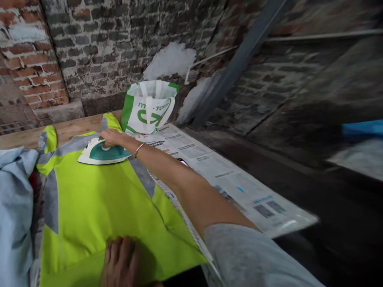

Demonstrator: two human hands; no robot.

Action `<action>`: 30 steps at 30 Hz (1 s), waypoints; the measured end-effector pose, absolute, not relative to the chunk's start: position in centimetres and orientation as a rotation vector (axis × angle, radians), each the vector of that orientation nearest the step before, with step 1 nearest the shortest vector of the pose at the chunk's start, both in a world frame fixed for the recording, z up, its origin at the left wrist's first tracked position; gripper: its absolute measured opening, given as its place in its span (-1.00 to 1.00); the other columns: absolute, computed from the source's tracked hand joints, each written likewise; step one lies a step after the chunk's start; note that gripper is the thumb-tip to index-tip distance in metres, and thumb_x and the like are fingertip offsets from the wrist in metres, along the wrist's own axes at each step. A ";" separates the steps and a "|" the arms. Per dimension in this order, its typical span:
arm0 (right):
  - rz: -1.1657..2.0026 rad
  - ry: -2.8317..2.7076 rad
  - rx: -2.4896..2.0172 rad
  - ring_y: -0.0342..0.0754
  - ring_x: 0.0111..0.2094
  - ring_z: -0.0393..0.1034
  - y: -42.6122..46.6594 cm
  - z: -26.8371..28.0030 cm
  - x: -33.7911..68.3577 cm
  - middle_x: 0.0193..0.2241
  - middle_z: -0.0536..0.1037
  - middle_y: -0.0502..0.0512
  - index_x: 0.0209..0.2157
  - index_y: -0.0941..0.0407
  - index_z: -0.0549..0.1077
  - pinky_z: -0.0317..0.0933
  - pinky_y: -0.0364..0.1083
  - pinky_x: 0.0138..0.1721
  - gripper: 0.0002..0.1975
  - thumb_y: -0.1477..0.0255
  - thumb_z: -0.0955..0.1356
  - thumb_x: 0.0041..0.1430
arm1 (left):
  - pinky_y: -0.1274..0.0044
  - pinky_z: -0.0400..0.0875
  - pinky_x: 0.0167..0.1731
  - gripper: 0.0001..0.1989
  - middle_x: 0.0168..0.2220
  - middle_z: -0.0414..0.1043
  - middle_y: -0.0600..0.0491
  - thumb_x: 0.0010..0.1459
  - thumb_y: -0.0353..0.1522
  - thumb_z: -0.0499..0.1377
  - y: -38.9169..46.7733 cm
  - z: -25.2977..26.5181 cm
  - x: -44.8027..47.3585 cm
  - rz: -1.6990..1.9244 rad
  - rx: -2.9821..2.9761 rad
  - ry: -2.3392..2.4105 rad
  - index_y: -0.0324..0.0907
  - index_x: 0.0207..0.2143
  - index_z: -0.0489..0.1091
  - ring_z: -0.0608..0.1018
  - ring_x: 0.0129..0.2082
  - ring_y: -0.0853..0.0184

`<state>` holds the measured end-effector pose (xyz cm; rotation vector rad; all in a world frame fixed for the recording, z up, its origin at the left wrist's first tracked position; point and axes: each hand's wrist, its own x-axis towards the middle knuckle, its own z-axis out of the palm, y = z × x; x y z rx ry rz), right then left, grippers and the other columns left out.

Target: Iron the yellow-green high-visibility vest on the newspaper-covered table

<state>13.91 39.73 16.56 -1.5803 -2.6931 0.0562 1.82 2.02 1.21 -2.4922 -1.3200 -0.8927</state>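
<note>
A yellow-green high-visibility vest (92, 199) with grey bands lies spread out on the table. On its far part, just below the shoulders, rests a white and teal clothes iron (100, 153), its soleplate against the cloth. My right hand (111, 137) is wrapped round the iron's handle, with my arm stretched across the right of the vest. My left hand (121, 259) lies on the near end of the vest, slightly blurred. Its fingers are stretched forward over the fabric and hold nothing that I can see.
Pale blue clothing (13, 211) lies left of the vest. A white and green tote bag (149, 105) stands at the back. Printed newspaper sheets (221, 171) cover the right of the table, with a phone (182, 162) partly behind my arm. Behind is a brick wall (104, 44).
</note>
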 end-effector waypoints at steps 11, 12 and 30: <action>0.117 -2.797 -1.432 0.18 -0.04 0.57 17.8 16.0 15.6 -0.15 0.69 0.28 -0.02 0.13 0.57 0.27 -0.05 -0.15 -0.70 0.35 0.35 0.27 | 0.08 0.47 -0.05 -0.30 0.02 0.50 -0.17 -0.06 -0.08 0.48 1.8 1.6 1.5 -0.789 -2.551 -1.376 -0.22 0.05 0.37 0.50 -0.01 -0.05; 0.112 -2.784 -1.458 0.18 -0.05 0.57 16.6 15.8 15.7 -0.17 0.69 0.29 -0.01 0.15 0.56 0.27 -0.05 -0.16 -0.70 0.38 0.34 0.28 | 0.07 0.47 -0.05 -0.30 0.03 0.50 -0.16 -0.07 -0.09 0.49 1.8 1.6 1.5 -0.782 -2.556 -1.394 -0.21 0.04 0.38 0.50 0.00 -0.06; -0.037 -2.521 -1.677 0.19 0.11 0.44 31.6 14.3 13.2 0.02 0.59 0.37 0.15 0.16 0.45 0.23 0.02 0.04 -0.62 0.41 0.25 0.37 | 0.15 0.46 -0.12 -0.26 -0.07 0.50 -0.13 -0.04 0.18 0.33 1.8 -0.5 2.9 -1.057 -2.473 -1.411 -0.14 0.00 0.40 0.48 -0.07 0.00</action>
